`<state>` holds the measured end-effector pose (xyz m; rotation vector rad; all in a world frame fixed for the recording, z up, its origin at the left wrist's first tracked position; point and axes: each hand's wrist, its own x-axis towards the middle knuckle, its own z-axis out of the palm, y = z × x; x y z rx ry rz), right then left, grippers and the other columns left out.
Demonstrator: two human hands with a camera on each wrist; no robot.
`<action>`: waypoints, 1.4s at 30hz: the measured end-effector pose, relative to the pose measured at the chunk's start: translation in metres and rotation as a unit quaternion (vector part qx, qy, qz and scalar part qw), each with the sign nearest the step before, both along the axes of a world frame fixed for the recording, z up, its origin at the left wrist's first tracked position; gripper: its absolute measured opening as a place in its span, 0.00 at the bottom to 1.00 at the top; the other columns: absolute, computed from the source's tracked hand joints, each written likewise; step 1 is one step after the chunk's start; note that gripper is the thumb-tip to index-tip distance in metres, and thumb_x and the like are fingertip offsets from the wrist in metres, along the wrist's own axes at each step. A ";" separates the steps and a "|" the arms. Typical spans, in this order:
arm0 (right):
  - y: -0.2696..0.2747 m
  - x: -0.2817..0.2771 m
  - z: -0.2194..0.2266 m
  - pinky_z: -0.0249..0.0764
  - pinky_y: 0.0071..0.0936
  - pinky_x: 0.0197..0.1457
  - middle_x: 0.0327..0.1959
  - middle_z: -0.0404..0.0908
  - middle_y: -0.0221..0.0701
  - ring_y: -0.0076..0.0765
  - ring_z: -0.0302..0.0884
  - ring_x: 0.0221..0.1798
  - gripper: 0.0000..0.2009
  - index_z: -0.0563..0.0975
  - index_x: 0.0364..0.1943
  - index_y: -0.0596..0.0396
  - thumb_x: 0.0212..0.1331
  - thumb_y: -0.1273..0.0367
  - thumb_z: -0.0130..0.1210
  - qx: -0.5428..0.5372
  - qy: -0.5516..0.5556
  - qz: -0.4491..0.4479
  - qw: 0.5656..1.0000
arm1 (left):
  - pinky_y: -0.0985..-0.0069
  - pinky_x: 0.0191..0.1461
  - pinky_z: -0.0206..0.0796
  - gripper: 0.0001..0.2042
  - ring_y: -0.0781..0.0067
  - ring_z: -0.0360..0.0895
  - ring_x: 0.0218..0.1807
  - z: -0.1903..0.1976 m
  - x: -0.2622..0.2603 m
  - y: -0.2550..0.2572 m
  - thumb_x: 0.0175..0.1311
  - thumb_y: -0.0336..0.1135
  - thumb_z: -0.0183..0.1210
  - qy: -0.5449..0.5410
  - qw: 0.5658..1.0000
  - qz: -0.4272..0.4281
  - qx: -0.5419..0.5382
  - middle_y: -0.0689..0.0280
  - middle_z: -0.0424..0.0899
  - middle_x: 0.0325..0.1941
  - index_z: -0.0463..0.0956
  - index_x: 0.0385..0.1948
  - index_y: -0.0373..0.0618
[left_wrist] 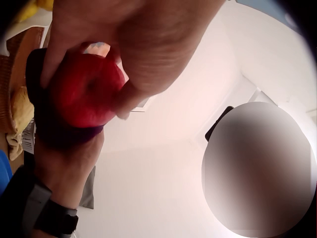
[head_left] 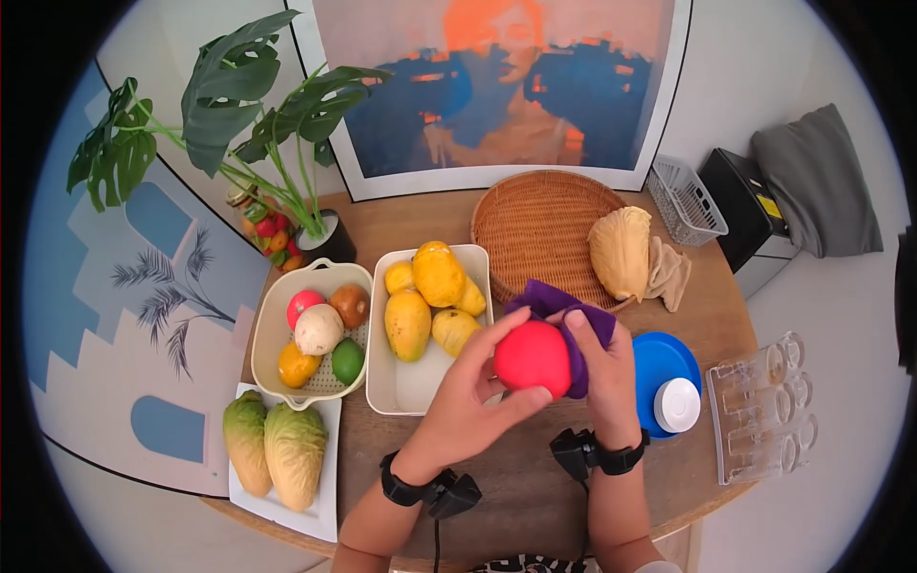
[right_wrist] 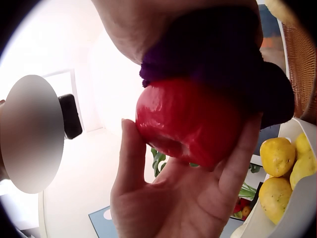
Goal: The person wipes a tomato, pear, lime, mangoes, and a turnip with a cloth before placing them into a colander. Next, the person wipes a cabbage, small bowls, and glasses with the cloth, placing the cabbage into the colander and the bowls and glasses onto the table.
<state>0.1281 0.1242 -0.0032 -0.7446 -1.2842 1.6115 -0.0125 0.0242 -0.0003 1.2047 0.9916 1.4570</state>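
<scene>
Above the middle of the table, a shiny red apple (head_left: 532,360) is held between the thumb and fingers of my left hand (head_left: 457,413). In the right wrist view the dimpled end of the apple (right_wrist: 190,124) faces the left palm. My right hand (head_left: 611,374) grips a purple cloth (head_left: 546,298) and presses it against the apple's right side. The cloth (right_wrist: 208,49) covers part of the apple and hides some right fingers. Just beyond the left hand stands a white bin (head_left: 411,396) of yellow mangoes (head_left: 408,325).
A cream colander (head_left: 263,349) with mixed produce and a white plate (head_left: 327,477) with cabbages (head_left: 294,454) are at left. Behind lies a wicker tray (head_left: 535,224), a tan cloth bundle (head_left: 621,253) at its edge. A blue plate (head_left: 659,353) and glass rack (head_left: 726,430) stand right.
</scene>
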 end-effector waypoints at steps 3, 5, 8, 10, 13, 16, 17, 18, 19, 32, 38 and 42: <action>0.000 -0.004 -0.004 0.67 0.29 0.58 0.48 0.74 0.35 0.32 0.71 0.53 0.18 0.78 0.48 0.58 0.54 0.67 0.65 0.187 -0.071 0.045 0.979 | 0.70 0.66 0.66 0.35 0.67 0.69 0.64 -0.002 -0.005 0.006 0.62 0.23 0.63 -0.062 0.994 0.080 0.029 0.59 0.64 0.68 0.54 0.70 0.40; -0.005 -0.009 -0.003 0.67 0.29 0.58 0.48 0.74 0.35 0.32 0.71 0.54 0.19 0.78 0.49 0.58 0.54 0.67 0.65 0.191 -0.063 0.044 0.978 | 0.70 0.67 0.65 0.36 0.67 0.69 0.64 -0.001 -0.006 0.005 0.62 0.23 0.63 -0.076 0.993 0.088 0.022 0.58 0.65 0.67 0.54 0.70 0.40; -0.005 -0.008 -0.003 0.67 0.28 0.57 0.47 0.74 0.34 0.32 0.72 0.52 0.18 0.77 0.48 0.58 0.53 0.67 0.66 0.198 -0.039 0.030 0.979 | 0.70 0.68 0.64 0.37 0.68 0.69 0.65 -0.001 -0.008 0.004 0.60 0.24 0.64 -0.064 0.995 0.077 0.009 0.57 0.67 0.66 0.54 0.71 0.40; 0.000 0.001 -0.004 0.68 0.26 0.55 0.46 0.75 0.34 0.29 0.73 0.49 0.16 0.78 0.46 0.58 0.55 0.67 0.65 0.142 -0.037 0.025 0.989 | 0.69 0.68 0.64 0.38 0.68 0.69 0.65 -0.002 -0.008 0.004 0.59 0.25 0.65 -0.041 0.997 0.059 0.006 0.57 0.67 0.66 0.54 0.71 0.40; 0.004 0.005 -0.002 0.70 0.22 0.48 0.37 0.78 0.28 0.22 0.74 0.42 0.10 0.78 0.40 0.60 0.60 0.68 0.62 0.106 -0.020 0.006 0.994 | 0.68 0.68 0.63 0.40 0.65 0.68 0.66 0.000 -0.003 0.002 0.54 0.25 0.69 0.127 0.989 0.059 0.041 0.54 0.67 0.67 0.57 0.70 0.40; 0.005 0.008 0.001 0.71 0.19 0.43 0.33 0.78 0.25 0.18 0.74 0.37 0.08 0.79 0.36 0.60 0.62 0.68 0.61 0.051 -0.005 0.011 0.999 | 0.66 0.69 0.63 0.39 0.62 0.66 0.68 0.002 0.001 -0.001 0.50 0.25 0.70 0.172 0.982 0.063 0.048 0.54 0.65 0.67 0.61 0.67 0.41; 0.005 0.009 0.002 0.71 0.18 0.41 0.31 0.79 0.24 0.17 0.74 0.36 0.08 0.79 0.35 0.60 0.63 0.68 0.61 0.027 0.014 0.021 0.999 | 0.66 0.69 0.63 0.39 0.62 0.66 0.68 0.003 0.000 -0.001 0.50 0.25 0.70 0.172 0.982 0.063 0.048 0.54 0.65 0.67 0.61 0.67 0.41; 0.007 0.009 0.002 0.71 0.18 0.41 0.31 0.79 0.24 0.17 0.74 0.36 0.08 0.79 0.35 0.60 0.63 0.68 0.61 0.025 0.014 0.020 0.999 | 0.66 0.69 0.62 0.39 0.61 0.64 0.68 0.004 -0.001 -0.001 0.49 0.25 0.71 0.218 0.971 0.058 0.080 0.54 0.64 0.67 0.62 0.67 0.42; 0.008 0.011 0.000 0.71 0.18 0.40 0.31 0.79 0.25 0.17 0.74 0.35 0.08 0.79 0.36 0.59 0.62 0.68 0.61 0.003 0.019 0.038 0.999 | 0.65 0.69 0.62 0.39 0.60 0.63 0.69 0.004 -0.002 -0.003 0.47 0.25 0.72 0.264 0.957 0.051 0.110 0.55 0.62 0.67 0.63 0.66 0.43; -0.001 -0.001 0.001 0.68 0.28 0.63 0.57 0.73 0.35 0.29 0.70 0.58 0.31 0.68 0.62 0.58 0.54 0.65 0.68 0.073 0.010 0.132 0.989 | 0.68 0.67 0.65 0.39 0.67 0.71 0.64 -0.010 -0.009 0.009 0.55 0.29 0.70 0.001 0.992 0.125 0.006 0.57 0.70 0.64 0.57 0.68 0.36; 0.000 -0.004 -0.001 0.68 0.28 0.63 0.57 0.74 0.34 0.28 0.71 0.58 0.30 0.69 0.60 0.58 0.54 0.65 0.68 0.110 0.005 0.135 0.985 | 0.70 0.65 0.65 0.37 0.69 0.72 0.62 0.003 -0.011 0.002 0.56 0.29 0.70 -0.033 0.992 0.118 -0.019 0.57 0.73 0.61 0.58 0.68 0.38; -0.003 -0.002 0.001 0.71 0.25 0.56 0.48 0.79 0.32 0.24 0.74 0.49 0.18 0.77 0.50 0.59 0.60 0.64 0.63 0.025 0.019 0.050 0.998 | 0.69 0.66 0.65 0.37 0.70 0.72 0.62 0.001 -0.010 0.000 0.55 0.28 0.70 0.013 0.998 0.062 0.001 0.59 0.73 0.61 0.61 0.68 0.42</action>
